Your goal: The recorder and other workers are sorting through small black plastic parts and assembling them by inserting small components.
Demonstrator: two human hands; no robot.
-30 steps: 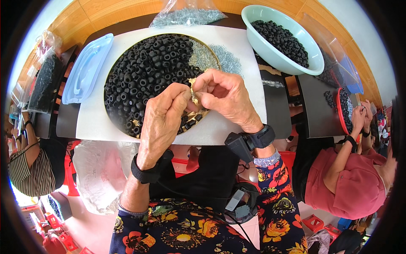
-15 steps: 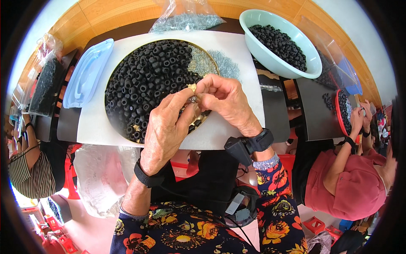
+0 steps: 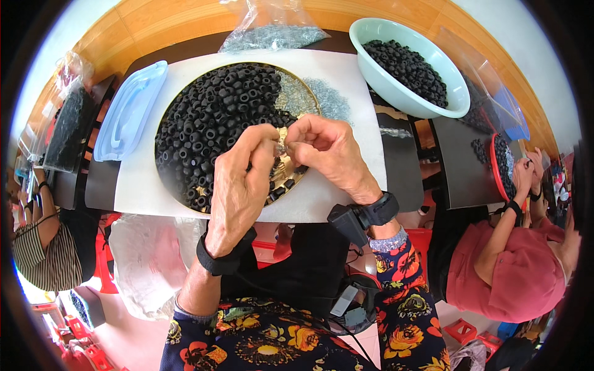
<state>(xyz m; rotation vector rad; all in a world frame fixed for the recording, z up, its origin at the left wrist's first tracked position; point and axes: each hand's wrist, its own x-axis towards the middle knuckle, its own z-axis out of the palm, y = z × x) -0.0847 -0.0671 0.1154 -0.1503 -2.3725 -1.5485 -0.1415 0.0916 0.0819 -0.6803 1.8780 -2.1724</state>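
My left hand (image 3: 244, 170) and my right hand (image 3: 331, 151) meet above the right side of a round gold tray (image 3: 286, 162). The fingers of both are pinched together around something small at the fingertips. It looks partly clear or shiny, but its kind I cannot make out. Many small black ring-like pieces with holes (image 3: 213, 117) fill most of the tray. A heap of small clear pieces (image 3: 296, 96) lies at the tray's far right. More clear pieces (image 3: 331, 102) are spread on the white sheet (image 3: 362, 157) just beyond the rim.
A pale green basin (image 3: 455, 102) of black pieces stands at the back right, a clear bag (image 3: 272, 38) of small pieces at the back. A blue plastic lid (image 3: 130, 111) lies left of the tray. Co-workers sit at both sides; the right one works over a red tray (image 3: 499, 167).
Both hands stay pinched together over the tray, with the left fingertips shifted slightly. More of the tray's gold floor now shows between the hands. The whole view has moved a little.
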